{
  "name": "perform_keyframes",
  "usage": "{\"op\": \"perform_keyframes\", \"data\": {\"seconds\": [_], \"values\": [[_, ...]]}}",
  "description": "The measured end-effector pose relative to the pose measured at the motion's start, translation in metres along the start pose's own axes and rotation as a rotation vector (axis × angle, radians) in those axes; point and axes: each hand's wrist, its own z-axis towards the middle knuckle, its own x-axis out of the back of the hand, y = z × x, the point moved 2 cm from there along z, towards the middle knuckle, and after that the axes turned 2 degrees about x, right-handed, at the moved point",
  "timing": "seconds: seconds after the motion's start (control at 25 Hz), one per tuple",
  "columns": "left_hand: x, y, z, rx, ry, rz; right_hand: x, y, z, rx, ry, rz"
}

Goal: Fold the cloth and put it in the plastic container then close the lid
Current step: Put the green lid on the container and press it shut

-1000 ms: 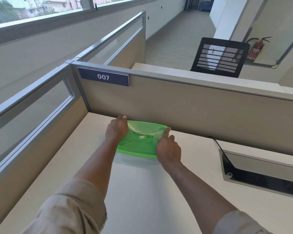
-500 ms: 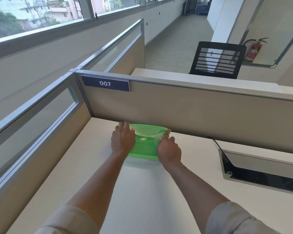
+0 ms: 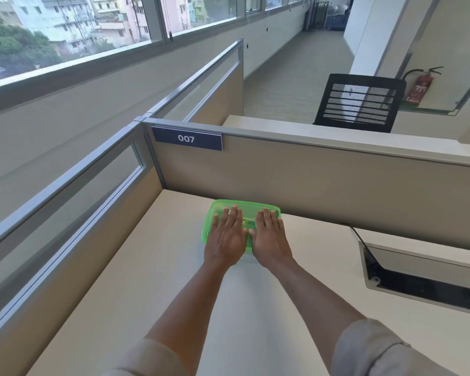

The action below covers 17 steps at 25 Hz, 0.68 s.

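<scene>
A green translucent plastic container with its lid (image 3: 221,207) on top sits on the white desk (image 3: 152,280), close to the beige partition. My left hand (image 3: 226,236) lies flat on the left half of the lid, fingers spread. My right hand (image 3: 271,236) lies flat on the right half, thumb near the left hand. Both palms rest on the lid without gripping it. The cloth is not visible; the hands and lid hide the inside.
Beige cubicle partitions (image 3: 323,185) close the desk at the back and left, one bearing a "007" label (image 3: 186,138). An open cable tray (image 3: 418,278) with a black cable is sunk in the desk on the right. A black mesh chair (image 3: 360,103) stands beyond the partition.
Both hands moved from the container's sides onto the top of the lid and now lie flat on it. The head view tilted upward a little.
</scene>
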Motion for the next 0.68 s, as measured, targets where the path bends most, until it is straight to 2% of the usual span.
{"op": "perform_keyframes", "data": {"seconds": [0.32,0.68], "values": [[-0.0008,0.0034,-0.0012,0.016,0.015,0.022,-0.0069,0.0073,-0.0058,0.041,0.022,-0.075],[0.0007,0.0040,-0.0014,0.017,0.000,0.026,-0.0100,0.0065,-0.0069,0.029,0.054,-0.047]]}}
